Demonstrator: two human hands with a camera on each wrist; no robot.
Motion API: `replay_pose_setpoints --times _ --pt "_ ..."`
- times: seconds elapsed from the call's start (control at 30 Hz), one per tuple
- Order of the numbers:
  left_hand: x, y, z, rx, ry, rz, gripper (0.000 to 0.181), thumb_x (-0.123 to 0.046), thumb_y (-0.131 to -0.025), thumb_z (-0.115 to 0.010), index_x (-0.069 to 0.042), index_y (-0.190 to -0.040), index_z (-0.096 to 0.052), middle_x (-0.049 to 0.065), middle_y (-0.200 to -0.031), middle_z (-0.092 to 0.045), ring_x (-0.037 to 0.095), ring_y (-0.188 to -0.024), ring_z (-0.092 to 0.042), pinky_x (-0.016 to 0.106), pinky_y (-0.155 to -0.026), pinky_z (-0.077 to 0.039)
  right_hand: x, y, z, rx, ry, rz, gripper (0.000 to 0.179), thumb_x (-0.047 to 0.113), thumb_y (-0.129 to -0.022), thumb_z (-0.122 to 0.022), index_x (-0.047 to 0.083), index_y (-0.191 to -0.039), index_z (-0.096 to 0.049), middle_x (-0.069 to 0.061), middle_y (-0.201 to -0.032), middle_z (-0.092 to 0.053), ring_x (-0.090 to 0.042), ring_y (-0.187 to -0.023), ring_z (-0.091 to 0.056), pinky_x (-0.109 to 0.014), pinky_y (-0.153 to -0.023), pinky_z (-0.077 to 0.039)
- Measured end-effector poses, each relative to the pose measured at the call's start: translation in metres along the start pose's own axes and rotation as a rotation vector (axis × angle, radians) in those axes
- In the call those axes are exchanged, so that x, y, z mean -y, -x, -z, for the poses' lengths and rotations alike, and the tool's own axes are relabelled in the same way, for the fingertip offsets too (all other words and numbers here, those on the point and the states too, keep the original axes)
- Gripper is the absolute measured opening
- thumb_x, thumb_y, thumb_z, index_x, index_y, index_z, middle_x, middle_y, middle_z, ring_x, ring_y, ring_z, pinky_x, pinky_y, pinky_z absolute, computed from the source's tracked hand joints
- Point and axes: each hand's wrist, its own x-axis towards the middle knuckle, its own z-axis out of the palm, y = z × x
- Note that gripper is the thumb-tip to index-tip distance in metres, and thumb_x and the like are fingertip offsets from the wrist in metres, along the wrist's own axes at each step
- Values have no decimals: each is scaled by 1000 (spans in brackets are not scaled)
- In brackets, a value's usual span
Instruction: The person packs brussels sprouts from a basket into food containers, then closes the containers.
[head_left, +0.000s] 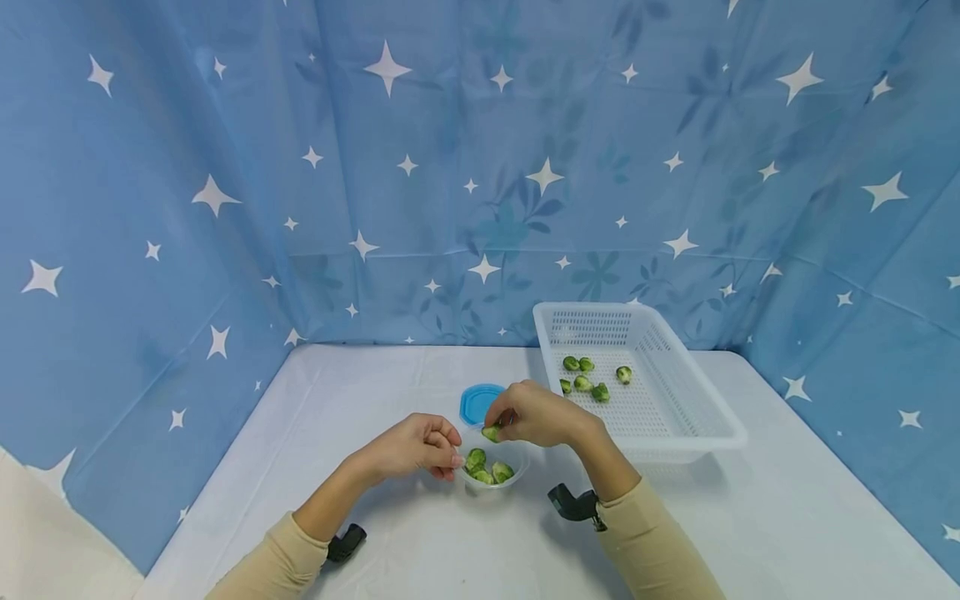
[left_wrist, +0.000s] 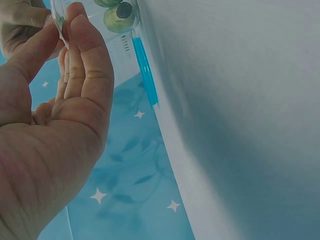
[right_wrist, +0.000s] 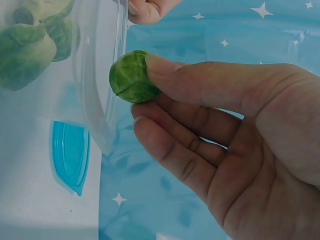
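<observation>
A small clear plastic container point(head_left: 486, 485) stands on the table with several Brussels sprouts point(head_left: 480, 467) inside. My left hand point(head_left: 422, 448) pinches its left rim between thumb and fingers; the left wrist view shows that rim point(left_wrist: 58, 22) between the fingertips. Over the container's far side, my right hand point(head_left: 542, 414) holds a single Brussels sprout point(right_wrist: 131, 77) between thumb and fingers, right at the rim in the right wrist view. Just behind the container lies a blue lid point(head_left: 480, 403), partly covered by the right hand in the head view.
At the back right stands a white perforated basket point(head_left: 697, 392) with several Brussels sprouts point(head_left: 583, 383) on its floor, its near left corner behind my right hand. The white table point(head_left: 360, 375) ends at a blue star-patterned curtain point(head_left: 420, 208) at the back and sides.
</observation>
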Motion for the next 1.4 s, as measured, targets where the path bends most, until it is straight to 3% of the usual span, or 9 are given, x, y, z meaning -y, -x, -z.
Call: replay_pose_setpoints --times 0.17,0.43,0.9,1.13,1.4 --pt "0 0 0 1 -3 4 38 -16 -99 -73 12 -121 -58 19 -94 -76 22 -82 -76 43 -80 -65 1 0 -2 17 15 -16 16 -1 -91 -76 8 -103 -81 1 -97 -78 -4 -84 -70 -21 -77 -59" --pt "0 0 -2 -1 12 6 36 -14 -99 -73 11 -119 -59 30 -99 -72 30 -84 -76 44 -80 -65 3 0 -5 49 36 0 17 -3 -91 -75 9 -102 -80 -1 -97 -78 -4 -84 -70 -21 -77 -59" --pt "0 0 -2 -5 12 8 36 -13 -98 -73 11 -120 -59 32 -99 -72 37 -87 -75 44 -80 -65 10 -1 -11 64 127 -29 15 -2 -90 -77 7 -101 -80 1 -95 -77 -5 -84 -68 -22 -77 -58" --pt "0 0 -1 -8 18 10 37 -14 -98 -74 11 -120 -59 32 -99 -72 31 -84 -76 44 -80 -65 11 -2 -13 74 168 -37 14 -2 -90 -77 9 -98 -81 3 -91 -76 -2 -80 -64 -21 -75 -56" --pt "-1 1 -1 -1 10 -1 38 -14 -98 -74 13 -121 -58 33 -100 -71 33 -85 -76 45 -80 -65 17 -5 -17 74 233 -62 15 -3 -88 -78 10 -93 -81 5 -86 -74 -2 -74 -59 -21 -71 -54"
